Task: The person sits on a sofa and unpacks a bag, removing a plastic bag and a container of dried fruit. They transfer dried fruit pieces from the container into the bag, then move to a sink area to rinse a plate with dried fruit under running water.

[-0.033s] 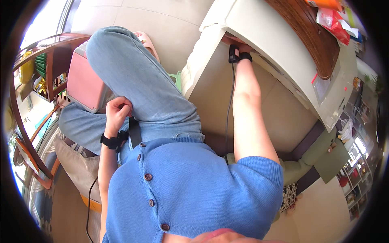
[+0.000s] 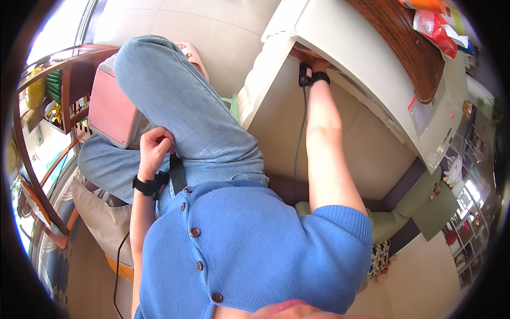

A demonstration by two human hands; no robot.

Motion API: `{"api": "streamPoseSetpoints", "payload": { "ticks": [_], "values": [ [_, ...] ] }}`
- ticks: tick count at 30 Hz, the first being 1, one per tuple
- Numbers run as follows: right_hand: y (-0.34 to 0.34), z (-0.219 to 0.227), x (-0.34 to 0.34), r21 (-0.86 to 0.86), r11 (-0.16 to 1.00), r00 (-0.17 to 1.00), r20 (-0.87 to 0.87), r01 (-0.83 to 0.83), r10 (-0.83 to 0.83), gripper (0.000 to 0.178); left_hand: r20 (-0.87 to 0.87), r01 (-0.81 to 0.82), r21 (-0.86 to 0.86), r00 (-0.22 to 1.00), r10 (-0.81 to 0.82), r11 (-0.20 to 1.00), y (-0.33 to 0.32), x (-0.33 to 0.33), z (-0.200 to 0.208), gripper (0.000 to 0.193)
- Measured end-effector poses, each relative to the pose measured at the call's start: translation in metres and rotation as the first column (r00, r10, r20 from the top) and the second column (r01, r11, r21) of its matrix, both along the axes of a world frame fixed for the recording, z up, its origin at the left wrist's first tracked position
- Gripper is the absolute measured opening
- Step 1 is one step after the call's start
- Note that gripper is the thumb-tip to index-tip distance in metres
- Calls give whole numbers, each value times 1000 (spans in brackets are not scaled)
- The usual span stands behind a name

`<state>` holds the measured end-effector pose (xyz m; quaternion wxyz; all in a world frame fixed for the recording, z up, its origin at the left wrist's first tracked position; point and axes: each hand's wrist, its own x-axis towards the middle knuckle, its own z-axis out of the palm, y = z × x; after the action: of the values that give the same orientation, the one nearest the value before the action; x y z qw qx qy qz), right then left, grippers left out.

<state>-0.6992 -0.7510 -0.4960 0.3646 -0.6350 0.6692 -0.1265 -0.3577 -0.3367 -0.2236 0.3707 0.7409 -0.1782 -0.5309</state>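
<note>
My left hand [image 2: 155,145] rests against the thigh of my blue jeans [image 2: 191,117], its fingers curled in and nothing visible in them. Around that wrist sits a black strap [image 2: 149,185] with a small device. On the other side, my right arm stretches far forward, and my right hand [image 2: 320,65] reaches in beneath the edge of a white table [image 2: 340,37]. Its fingers are mostly hidden there, so what they touch does not show. A black wristband [image 2: 320,77] with a small black box [image 2: 305,74] and a cable [image 2: 300,133] is on the right wrist.
A pink and grey box [image 2: 110,106] stands beside my knee, near a dark wooden rack [image 2: 65,95]. A pink slipper [image 2: 194,59] is on the tiled floor. Dark wood [image 2: 404,42] and a red and white packet [image 2: 436,33] lie on the table. A green chair [image 2: 396,218] stands right.
My right hand and the small box at its wrist have shifted very slightly. My left hand stays in place on the thigh.
</note>
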Motion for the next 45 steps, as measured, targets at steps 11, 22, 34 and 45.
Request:
{"api": "streamPoseSetpoints", "payload": {
  "ticks": [11, 22, 34, 45],
  "values": [
    [270, 8, 32, 902, 197, 620, 410, -384, -669, 73, 41, 76, -125, 997, -72, 989, 8, 3, -6, 15],
    [317, 18, 47, 924, 142, 403, 288, -354, -869, 48, 94, 252, -231, 967, -237, 940, 24, 7, -17, 12],
    [230, 156, 57, 238, 896, 829, 519, -375, 209, 97, 171, 320, -236, 943, -285, 917, 37, 0, -14, 12],
    [239, 181, 85, -220, 614, 651, -295, -758, 699, 38, 227, 358, -223, 924, -309, 907, 41, -1, -9, 13]
  ]
}}
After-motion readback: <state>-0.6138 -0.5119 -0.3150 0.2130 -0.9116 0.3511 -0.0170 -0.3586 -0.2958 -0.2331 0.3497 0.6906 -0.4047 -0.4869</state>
